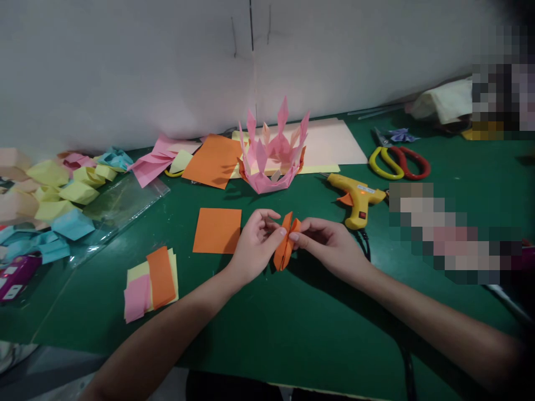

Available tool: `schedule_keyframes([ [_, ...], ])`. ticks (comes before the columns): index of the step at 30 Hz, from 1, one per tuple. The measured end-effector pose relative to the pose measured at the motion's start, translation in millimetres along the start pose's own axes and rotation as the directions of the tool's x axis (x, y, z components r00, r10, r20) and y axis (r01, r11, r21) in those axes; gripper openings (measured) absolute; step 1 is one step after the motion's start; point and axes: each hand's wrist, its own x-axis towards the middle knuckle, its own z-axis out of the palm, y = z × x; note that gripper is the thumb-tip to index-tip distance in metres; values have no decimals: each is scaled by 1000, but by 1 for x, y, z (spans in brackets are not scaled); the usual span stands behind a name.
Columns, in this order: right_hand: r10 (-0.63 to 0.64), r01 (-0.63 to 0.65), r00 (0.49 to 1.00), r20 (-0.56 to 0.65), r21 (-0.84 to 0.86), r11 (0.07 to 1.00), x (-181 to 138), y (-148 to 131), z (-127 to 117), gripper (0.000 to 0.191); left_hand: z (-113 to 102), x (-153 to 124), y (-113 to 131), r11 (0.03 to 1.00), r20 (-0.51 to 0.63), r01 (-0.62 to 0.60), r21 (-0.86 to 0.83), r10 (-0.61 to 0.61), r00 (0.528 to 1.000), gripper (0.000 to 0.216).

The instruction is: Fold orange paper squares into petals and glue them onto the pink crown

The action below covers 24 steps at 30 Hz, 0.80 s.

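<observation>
A folded orange paper piece (285, 241) is held upright between both hands above the green table (267, 312). My left hand (254, 243) pinches its left side with thumb and fingers. From the right, my right hand (328, 240) pinches the other side. A flat orange paper square (217, 230) lies just left of my left hand. Behind the hands stands a pink paper crown shape (272, 153) with tall points.
A yellow glue gun (356, 197) lies right of the hands, scissors (397, 160) beyond it. A small stack of pink, orange and yellow sheets (151, 283) lies at the front left. Folded coloured paper pieces (62, 200) crowd the far left. A wall closes the back.
</observation>
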Motion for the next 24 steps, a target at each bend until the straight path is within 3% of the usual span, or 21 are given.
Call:
schedule_keyframes([
  [2, -12, 12, 1000, -4, 27, 1000, 0, 0, 0, 22, -2, 0, -2, 996, 71, 2, 91, -8, 997, 17],
  [6, -45, 43, 999, 26, 50, 998, -1, -2, 0, 25, -4, -2, -4, 967, 165, -50, 250, 9, 986, 37],
  [12, -104, 119, 974, 200, -63, 991, -5, -6, 1, 31, -2, -4, 0, 986, 258, -58, 157, 16, 966, 38],
  [16, -110, 129, 969, 220, -75, 989, -8, -9, 1, 35, -3, -5, -1, 992, 289, -52, 119, 15, 957, 37],
  [24, -96, 109, 972, 214, -48, 993, -6, -5, -1, 32, -3, -6, 1, 979, 287, -54, 195, -4, 958, 36],
])
